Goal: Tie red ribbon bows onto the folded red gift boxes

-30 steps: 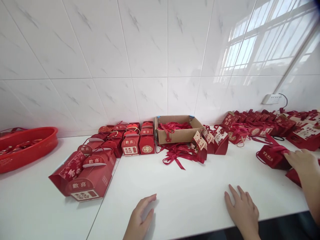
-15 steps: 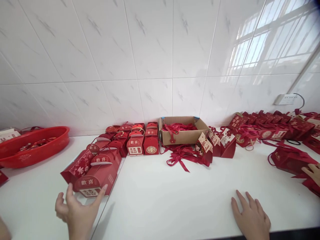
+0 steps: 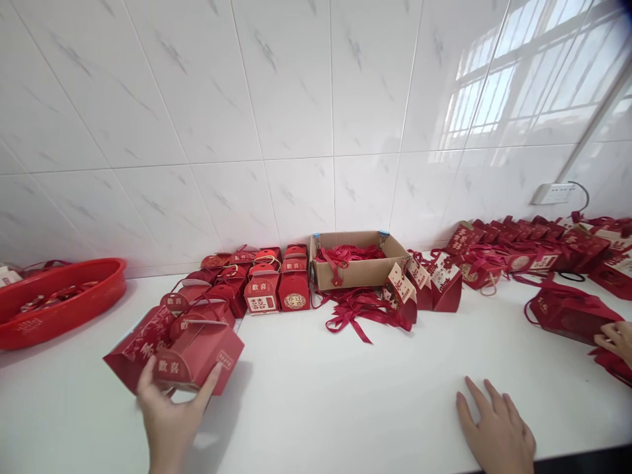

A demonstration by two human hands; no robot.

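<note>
Tabletop (image 3: 355,401), plain white, carries the right hand (image 3: 498,428), palm down, fingers loosely spread and holding nothing. Between thumb and fingers of the left hand (image 3: 172,416), parted wide, a red gift box (image 3: 207,352) is gripped, tilted. Beyond the fingertips I see a barred window (image 3: 486,92) mirrored in grey-veined wall tiles (image 3: 296,118).

Bright lighting. Window glare (image 3: 486,85) marks the wall (image 3: 301,122). Soft shadow (image 3: 228,411) falls on the desk (image 3: 355,401). Left hand (image 3: 172,411) slightly blurred.
</note>
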